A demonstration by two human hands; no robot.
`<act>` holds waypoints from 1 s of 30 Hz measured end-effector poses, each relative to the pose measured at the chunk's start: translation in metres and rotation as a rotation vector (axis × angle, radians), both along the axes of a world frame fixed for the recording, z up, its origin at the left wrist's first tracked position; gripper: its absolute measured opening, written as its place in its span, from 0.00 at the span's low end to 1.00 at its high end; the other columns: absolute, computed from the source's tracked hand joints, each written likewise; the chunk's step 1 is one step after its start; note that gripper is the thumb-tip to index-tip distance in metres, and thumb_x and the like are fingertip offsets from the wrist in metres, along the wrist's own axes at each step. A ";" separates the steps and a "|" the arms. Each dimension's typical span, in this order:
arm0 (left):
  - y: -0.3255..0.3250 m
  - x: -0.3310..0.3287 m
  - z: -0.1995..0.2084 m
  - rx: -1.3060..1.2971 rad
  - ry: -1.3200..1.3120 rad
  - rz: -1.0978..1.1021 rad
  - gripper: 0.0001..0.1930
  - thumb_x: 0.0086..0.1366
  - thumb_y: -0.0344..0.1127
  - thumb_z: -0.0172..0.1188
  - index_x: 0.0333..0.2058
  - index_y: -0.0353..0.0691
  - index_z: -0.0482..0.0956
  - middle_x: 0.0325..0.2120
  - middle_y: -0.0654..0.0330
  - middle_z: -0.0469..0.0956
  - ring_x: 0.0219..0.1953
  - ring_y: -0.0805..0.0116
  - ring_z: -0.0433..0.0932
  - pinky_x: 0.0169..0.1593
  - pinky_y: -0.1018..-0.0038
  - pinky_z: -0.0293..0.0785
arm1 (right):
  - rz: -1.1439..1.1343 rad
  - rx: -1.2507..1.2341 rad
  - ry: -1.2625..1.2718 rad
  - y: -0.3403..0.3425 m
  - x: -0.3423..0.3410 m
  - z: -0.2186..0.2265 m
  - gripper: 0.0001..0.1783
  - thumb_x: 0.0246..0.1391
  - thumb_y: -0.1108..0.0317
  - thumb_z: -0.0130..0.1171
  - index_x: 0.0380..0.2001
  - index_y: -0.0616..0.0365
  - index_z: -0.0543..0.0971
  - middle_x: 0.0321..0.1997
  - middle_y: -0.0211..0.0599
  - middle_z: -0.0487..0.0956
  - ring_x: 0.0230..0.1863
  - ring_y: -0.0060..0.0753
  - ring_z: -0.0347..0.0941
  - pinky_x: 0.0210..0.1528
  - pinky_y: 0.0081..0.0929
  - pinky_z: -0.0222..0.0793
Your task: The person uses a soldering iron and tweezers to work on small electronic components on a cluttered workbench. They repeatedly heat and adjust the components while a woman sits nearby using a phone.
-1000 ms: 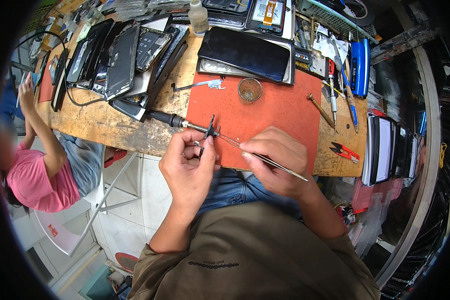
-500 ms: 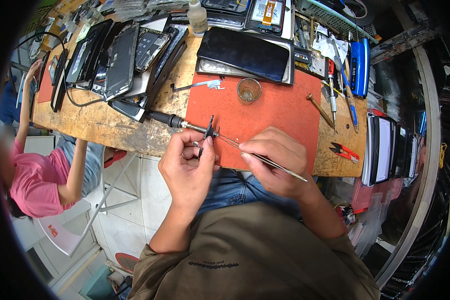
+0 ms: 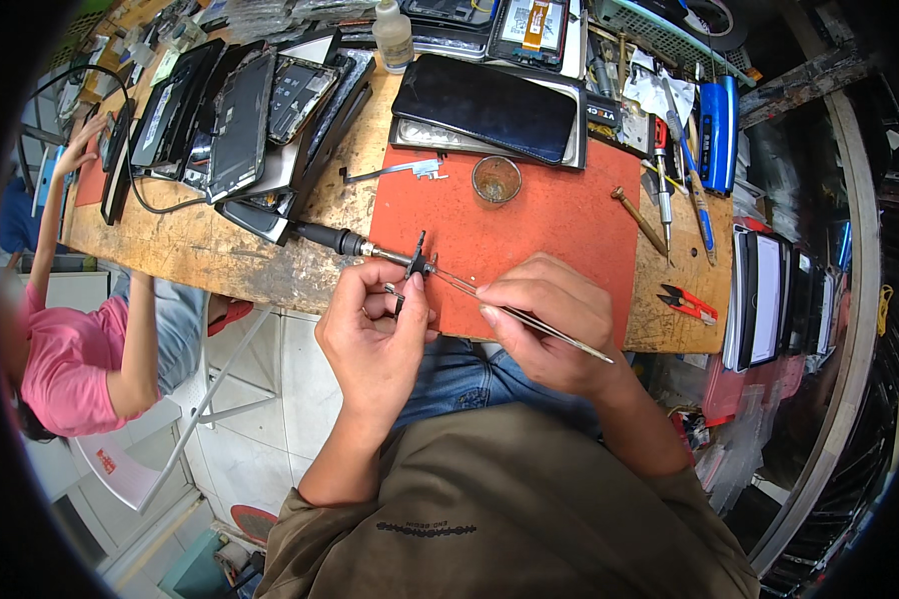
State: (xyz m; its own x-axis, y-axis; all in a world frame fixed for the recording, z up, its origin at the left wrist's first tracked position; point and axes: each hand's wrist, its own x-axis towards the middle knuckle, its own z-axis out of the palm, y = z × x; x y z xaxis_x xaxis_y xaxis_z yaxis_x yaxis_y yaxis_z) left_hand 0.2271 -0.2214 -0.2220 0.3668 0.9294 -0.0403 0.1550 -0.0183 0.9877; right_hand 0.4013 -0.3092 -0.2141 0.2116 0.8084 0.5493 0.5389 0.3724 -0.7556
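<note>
Between the thumb and fingers of my left hand (image 3: 370, 329) is a small black part (image 3: 418, 262), held above the near side of the orange mat (image 3: 569, 220). Metal tweezers (image 3: 559, 337) are pinched in my right hand (image 3: 554, 309), their thin tips reaching to the black part's right side. Whether the tips touch it I cannot tell. A soldering iron (image 3: 335, 238) with a black handle lies on the wood, its metal barrel ending behind the part; its tip is hidden. Beyond my hands stand a small glass cup (image 3: 496, 190) and a flex cable (image 3: 415, 170).
A large black phone (image 3: 484, 105) rests on a box at the back. Opened phones (image 3: 240, 125) are stacked at left, beside a bottle (image 3: 394, 40). Screwdrivers (image 3: 664, 185) and red snips (image 3: 687, 304) lie right. Another person in pink (image 3: 85, 374) sits at left.
My hands, the black part and the tweezers stay almost still. At left, the other person's raised hand has shifted and its fingers have spread.
</note>
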 end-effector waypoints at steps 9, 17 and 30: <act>0.000 0.000 0.001 0.002 0.006 0.004 0.08 0.74 0.25 0.64 0.46 0.32 0.75 0.33 0.62 0.80 0.28 0.78 0.83 0.27 0.81 0.82 | 0.003 -0.001 -0.012 0.000 0.000 0.000 0.15 0.48 0.86 0.70 0.40 0.65 0.83 0.32 0.43 0.82 0.30 0.42 0.78 0.32 0.35 0.72; 0.000 0.000 0.001 -0.003 0.005 0.003 0.08 0.74 0.25 0.64 0.46 0.32 0.74 0.32 0.62 0.79 0.28 0.79 0.83 0.27 0.82 0.82 | 0.005 0.001 -0.014 0.000 0.000 0.000 0.15 0.48 0.86 0.70 0.40 0.65 0.83 0.33 0.43 0.82 0.30 0.42 0.78 0.32 0.35 0.72; 0.000 0.000 0.000 0.001 -0.003 0.005 0.08 0.73 0.25 0.65 0.46 0.32 0.74 0.33 0.62 0.79 0.28 0.79 0.83 0.27 0.82 0.82 | 0.008 -0.008 -0.011 -0.001 0.001 0.001 0.15 0.48 0.86 0.70 0.40 0.65 0.83 0.33 0.42 0.82 0.30 0.42 0.78 0.32 0.35 0.72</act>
State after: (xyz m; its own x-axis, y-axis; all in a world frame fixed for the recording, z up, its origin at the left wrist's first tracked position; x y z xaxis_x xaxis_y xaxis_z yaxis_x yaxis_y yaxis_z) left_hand 0.2272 -0.2216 -0.2221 0.3620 0.9314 -0.0388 0.1526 -0.0182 0.9881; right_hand 0.4022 -0.3098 -0.2135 0.1993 0.8141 0.5455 0.5446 0.3708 -0.7523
